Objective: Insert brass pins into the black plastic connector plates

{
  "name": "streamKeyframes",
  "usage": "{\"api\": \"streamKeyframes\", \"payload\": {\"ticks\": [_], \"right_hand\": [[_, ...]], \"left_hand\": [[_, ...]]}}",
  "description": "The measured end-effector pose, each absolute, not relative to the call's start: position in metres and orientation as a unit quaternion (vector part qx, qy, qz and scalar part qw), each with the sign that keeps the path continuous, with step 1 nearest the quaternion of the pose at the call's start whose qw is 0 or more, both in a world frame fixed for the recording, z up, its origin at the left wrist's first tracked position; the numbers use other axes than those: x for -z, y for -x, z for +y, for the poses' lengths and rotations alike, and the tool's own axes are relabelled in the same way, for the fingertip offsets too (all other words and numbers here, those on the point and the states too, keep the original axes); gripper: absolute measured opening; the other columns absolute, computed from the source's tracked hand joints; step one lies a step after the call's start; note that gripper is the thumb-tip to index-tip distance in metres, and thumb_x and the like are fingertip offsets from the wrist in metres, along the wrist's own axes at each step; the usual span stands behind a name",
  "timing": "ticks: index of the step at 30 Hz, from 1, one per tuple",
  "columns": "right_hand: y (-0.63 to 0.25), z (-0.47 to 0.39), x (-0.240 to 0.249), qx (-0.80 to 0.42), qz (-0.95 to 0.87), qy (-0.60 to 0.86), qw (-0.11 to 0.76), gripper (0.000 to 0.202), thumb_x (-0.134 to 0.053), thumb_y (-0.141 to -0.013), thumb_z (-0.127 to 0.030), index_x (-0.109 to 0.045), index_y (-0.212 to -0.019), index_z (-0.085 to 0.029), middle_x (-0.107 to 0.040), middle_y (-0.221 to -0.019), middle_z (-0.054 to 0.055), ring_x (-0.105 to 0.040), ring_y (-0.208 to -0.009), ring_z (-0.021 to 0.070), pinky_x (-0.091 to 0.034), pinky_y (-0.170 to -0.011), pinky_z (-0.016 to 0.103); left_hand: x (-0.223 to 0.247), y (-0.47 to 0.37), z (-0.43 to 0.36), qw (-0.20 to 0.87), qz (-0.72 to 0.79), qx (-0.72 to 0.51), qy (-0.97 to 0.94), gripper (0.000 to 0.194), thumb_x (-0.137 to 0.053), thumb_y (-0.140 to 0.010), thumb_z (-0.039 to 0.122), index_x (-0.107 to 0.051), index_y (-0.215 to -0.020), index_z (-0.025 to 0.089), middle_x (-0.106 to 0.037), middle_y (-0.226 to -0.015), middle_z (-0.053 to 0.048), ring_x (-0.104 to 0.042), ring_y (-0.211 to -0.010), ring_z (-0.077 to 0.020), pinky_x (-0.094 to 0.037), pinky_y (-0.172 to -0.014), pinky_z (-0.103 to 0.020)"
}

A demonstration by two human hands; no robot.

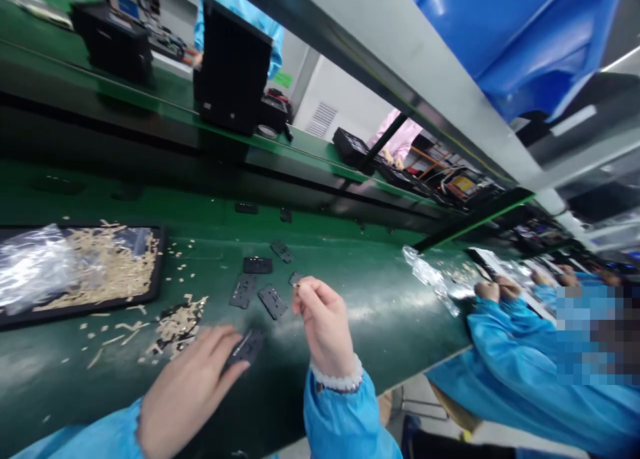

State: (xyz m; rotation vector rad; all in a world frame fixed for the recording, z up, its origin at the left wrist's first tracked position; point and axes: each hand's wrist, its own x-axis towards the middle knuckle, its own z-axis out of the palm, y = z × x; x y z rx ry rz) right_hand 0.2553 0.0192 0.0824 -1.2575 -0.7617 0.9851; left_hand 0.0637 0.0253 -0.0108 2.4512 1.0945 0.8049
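Note:
My left hand (pixel 193 382) has its thumb and fingers around the edge of a flat black plastic plate (pixel 253 348) low over the green bench. My right hand (pixel 325 319), wearing a pale beaded bracelet, is closed in a pinch. Whatever lies between its fingertips is too small to make out. Just beyond those fingertips a small black piece (pixel 294 278) shows in part. Several similar black plates (pixel 258 265) lie flat in front of my hands. Left of them is a loose heap of small tan strips and bits (pixel 177 322).
A black tray (pixel 161 272) at the left holds tan bits and clear plastic bags. A raised shelf (pixel 300 146) with black boxes runs along the back. Clear plastic wrapping (pixel 430 279) lies at the right, near co-workers in blue sleeves (pixel 505 339).

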Motion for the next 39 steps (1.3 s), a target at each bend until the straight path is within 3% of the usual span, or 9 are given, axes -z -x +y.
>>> {"api": "streamKeyframes", "payload": {"ticks": [3,7,14,17,21,23,28,35,39], "right_hand": [[-0.281,-0.006,-0.074,-0.41,-0.31,0.568,0.643,0.031,-0.083,-0.069,-0.041,-0.064,-0.059,-0.019,-0.054,-0.057,-0.004,-0.045,-0.058,0.0103,-0.037,-0.059,0.024],[-0.28,-0.025,-0.051,-0.446,-0.303,0.566,0.623,0.029,-0.086,-0.067,-0.038,-0.067,-0.059,-0.018,-0.058,-0.061,-0.003,-0.05,-0.061,0.0111,-0.041,-0.063,0.025],[-0.232,-0.028,-0.026,-0.637,-0.28,0.442,0.566,0.029,-0.091,-0.059,-0.037,-0.071,-0.059,-0.016,-0.065,-0.06,-0.001,-0.056,-0.056,0.0114,-0.044,-0.063,0.025],[-0.21,-0.022,-0.034,-0.669,-0.22,0.372,0.604,0.031,-0.092,-0.059,-0.037,-0.069,-0.058,-0.017,-0.064,-0.059,-0.001,-0.055,-0.053,0.0101,-0.042,-0.058,0.023],[-0.188,-0.012,-0.054,-0.686,-0.17,0.33,0.626,0.031,-0.091,-0.062,-0.036,-0.067,-0.057,-0.017,-0.06,-0.058,-0.002,-0.052,-0.054,0.0094,-0.042,-0.058,0.022],[-0.179,-0.01,-0.061,-0.698,-0.168,0.319,0.619,0.031,-0.09,-0.064,-0.037,-0.068,-0.058,-0.018,-0.059,-0.057,-0.002,-0.052,-0.055,0.0099,-0.046,-0.065,0.025],[-0.165,-0.013,-0.06,-0.701,-0.183,0.324,0.608,0.031,-0.09,-0.065,-0.039,-0.067,-0.057,-0.019,-0.058,-0.057,-0.002,-0.051,-0.056,0.0121,-0.051,-0.076,0.034],[-0.167,-0.015,-0.03,-0.705,-0.263,0.398,0.525,0.027,-0.091,-0.06,-0.033,-0.07,-0.058,-0.016,-0.066,-0.064,0.001,-0.061,-0.058,0.0137,-0.046,-0.064,0.027],[-0.163,-0.003,-0.03,-0.692,-0.228,0.412,0.548,0.031,-0.09,-0.062,-0.038,-0.068,-0.059,-0.016,-0.064,-0.055,0.0,-0.055,-0.05,0.0107,-0.042,-0.058,0.024]], "left_hand": [[0.031,-0.1,0.01,0.098,0.362,-0.236,-0.897,0.035,-0.05,-0.089,0.025,-0.072,-0.109,0.007,-0.074,-0.109,-0.024,-0.071,-0.1,-0.0394,-0.057,-0.083,-0.05],[0.035,-0.104,0.011,0.096,0.356,-0.232,-0.9,0.039,-0.05,-0.08,0.011,-0.069,-0.114,0.008,-0.076,-0.099,-0.02,-0.073,-0.092,-0.0368,-0.058,-0.079,-0.05],[0.015,-0.049,0.015,0.221,0.342,-0.326,-0.853,0.042,-0.062,-0.079,0.023,-0.06,-0.121,0.027,-0.077,-0.107,-0.003,-0.075,-0.092,-0.0198,-0.058,-0.081,-0.024],[0.003,-0.033,0.009,0.408,0.436,-0.392,-0.7,0.043,-0.072,-0.078,0.043,-0.062,-0.119,0.033,-0.076,-0.113,0.0,-0.073,-0.101,-0.0222,-0.058,-0.085,-0.026],[-0.018,-0.029,0.005,0.587,0.475,-0.491,-0.434,0.067,-0.085,-0.051,0.065,-0.069,-0.108,0.034,-0.076,-0.111,-0.002,-0.069,-0.108,-0.0284,-0.058,-0.087,-0.03],[-0.026,-0.029,0.006,0.605,0.468,-0.528,-0.369,0.063,-0.088,-0.043,0.063,-0.074,-0.097,0.034,-0.077,-0.101,0.0,-0.072,-0.092,-0.0236,-0.059,-0.079,-0.025],[-0.016,-0.019,0.007,0.582,0.485,-0.53,-0.382,0.033,-0.089,-0.052,0.054,-0.073,-0.065,0.028,-0.074,-0.088,-0.001,-0.069,-0.069,-0.0166,-0.058,-0.063,-0.022],[-0.004,-0.004,0.012,0.544,0.583,-0.417,-0.436,0.049,-0.083,-0.051,0.067,-0.077,-0.077,0.025,-0.075,-0.08,-0.006,-0.069,-0.075,-0.0222,-0.057,-0.074,-0.029],[-0.023,-0.011,0.01,0.641,0.513,-0.473,-0.32,0.055,-0.078,-0.061,0.068,-0.075,-0.1,0.03,-0.077,-0.101,-0.005,-0.07,-0.098,-0.0253,-0.057,-0.084,-0.03]]}}
